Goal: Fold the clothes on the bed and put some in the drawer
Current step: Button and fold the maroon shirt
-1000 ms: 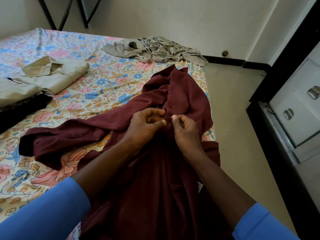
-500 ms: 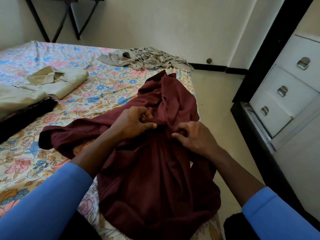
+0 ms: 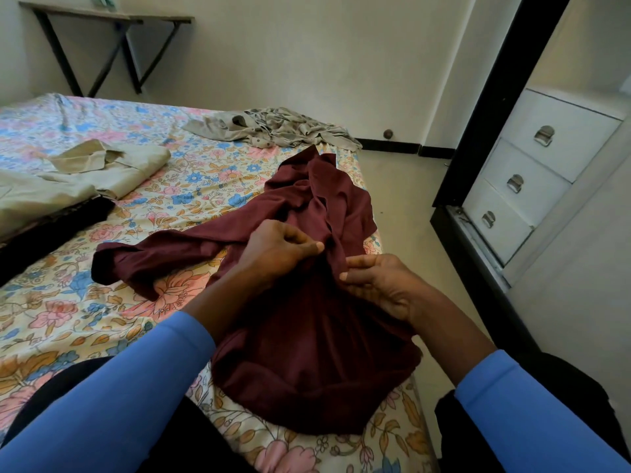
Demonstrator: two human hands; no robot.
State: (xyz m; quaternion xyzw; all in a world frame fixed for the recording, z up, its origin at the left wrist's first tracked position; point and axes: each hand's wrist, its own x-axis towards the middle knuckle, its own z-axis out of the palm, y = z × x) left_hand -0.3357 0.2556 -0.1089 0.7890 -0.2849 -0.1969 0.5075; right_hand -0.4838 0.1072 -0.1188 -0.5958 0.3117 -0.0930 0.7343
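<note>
Bed edge: the floral-sheeted bed (image 3: 102, 302) ends at its right side just beside the maroon shirt (image 3: 307, 353); part of the shirt lies along that edge.
Open room: a strip of bare floor (image 3: 403, 186) runs between the bed and the white drawer unit (image 3: 519, 186), whose three drawers are closed. Floral sheet lies bare between the shirt and the folded clothes.
Maroon shirt: spread lengthwise on the bed, rumpled, one sleeve stretched to the left with its cuff on the sheet; the collar end points to the far wall.
Left hand (image 3: 276, 250): fingers clenched, thumb and forefinger pinching the shirt's front edge.
Right hand (image 3: 379, 285): fingers curled, pinching the adjoining fold of the shirt, just beside the left hand.
Folded clothes: a beige stack (image 3: 85, 179) over a dark garment (image 3: 51, 230) at the left, well apart from the shirt.
Unfolded pile: grey crumpled clothes (image 3: 273, 128) at the far bed edge.
Far wall: a trestle table (image 3: 109, 35) stands behind the bed.
</note>
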